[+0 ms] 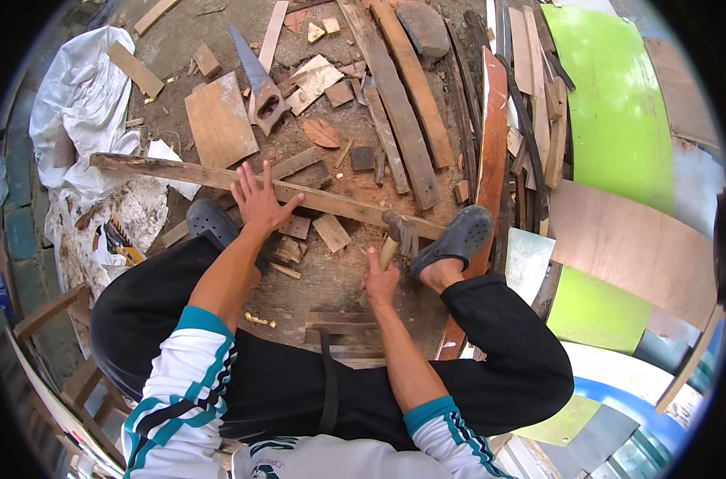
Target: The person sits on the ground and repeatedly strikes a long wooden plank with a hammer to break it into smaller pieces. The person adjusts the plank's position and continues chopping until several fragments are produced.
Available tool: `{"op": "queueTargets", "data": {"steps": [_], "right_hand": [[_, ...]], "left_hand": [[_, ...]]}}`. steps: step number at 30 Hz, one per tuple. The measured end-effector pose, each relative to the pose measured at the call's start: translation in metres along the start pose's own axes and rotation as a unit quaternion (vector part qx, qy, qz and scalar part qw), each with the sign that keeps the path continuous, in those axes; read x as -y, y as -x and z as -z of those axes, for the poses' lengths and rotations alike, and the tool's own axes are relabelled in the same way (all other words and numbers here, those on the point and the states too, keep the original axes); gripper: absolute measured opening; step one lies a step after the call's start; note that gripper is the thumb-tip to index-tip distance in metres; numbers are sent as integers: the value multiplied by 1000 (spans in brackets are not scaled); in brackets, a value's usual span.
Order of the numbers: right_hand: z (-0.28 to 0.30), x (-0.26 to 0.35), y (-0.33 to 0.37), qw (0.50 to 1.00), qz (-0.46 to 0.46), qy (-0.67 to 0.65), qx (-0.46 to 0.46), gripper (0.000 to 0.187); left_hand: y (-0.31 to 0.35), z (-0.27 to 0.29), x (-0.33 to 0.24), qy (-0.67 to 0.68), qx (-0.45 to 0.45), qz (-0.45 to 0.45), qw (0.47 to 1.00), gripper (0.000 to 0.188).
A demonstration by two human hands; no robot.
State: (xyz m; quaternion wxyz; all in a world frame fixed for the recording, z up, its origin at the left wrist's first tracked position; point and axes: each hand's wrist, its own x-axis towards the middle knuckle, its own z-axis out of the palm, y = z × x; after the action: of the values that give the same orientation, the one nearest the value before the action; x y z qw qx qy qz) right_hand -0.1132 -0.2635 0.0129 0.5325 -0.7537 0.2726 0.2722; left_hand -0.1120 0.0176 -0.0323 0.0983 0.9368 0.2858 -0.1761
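A long wooden batten (339, 205) lies slantwise in front of me, from the white sack on the left to beside my right shoe. My left hand (261, 198) rests flat on it with the fingers spread. In my right hand (380, 279) is a claw hammer (401, 231), gripped by its wooden handle. The hammer's metal head is over the batten near its right end; whether they touch I cannot tell. Small wood offcuts (331, 232) lie just under and beside the batten, between my two grey clogs.
A handsaw (259, 86) and a square plywood piece (220, 120) lie beyond the batten. Long planks (400, 112) stretch away at the far middle. Green panels (614, 96) and a brown sheet (630, 239) are on the right. A white sack (84, 112) sits at left.
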Motion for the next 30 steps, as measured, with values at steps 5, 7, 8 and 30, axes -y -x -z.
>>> {"op": "queueTargets", "data": {"steps": [5, 7, 8, 30], "right_hand": [[-34, -32, 10, 993, -79, -88, -5, 29], [-31, -30, 15, 990, -82, -117, 2, 23], [-34, -23, 12, 988, -78, -137, 4, 22], [-43, 11, 1, 979, -51, -196, 13, 23]], "left_hand": [[-17, 3, 11, 34, 169, 22, 985, 122], [-18, 1, 16, 36, 198, 23, 979, 122], [-26, 5, 16, 36, 200, 18, 979, 121], [-31, 6, 10, -1, 232, 36, 972, 121]]}}
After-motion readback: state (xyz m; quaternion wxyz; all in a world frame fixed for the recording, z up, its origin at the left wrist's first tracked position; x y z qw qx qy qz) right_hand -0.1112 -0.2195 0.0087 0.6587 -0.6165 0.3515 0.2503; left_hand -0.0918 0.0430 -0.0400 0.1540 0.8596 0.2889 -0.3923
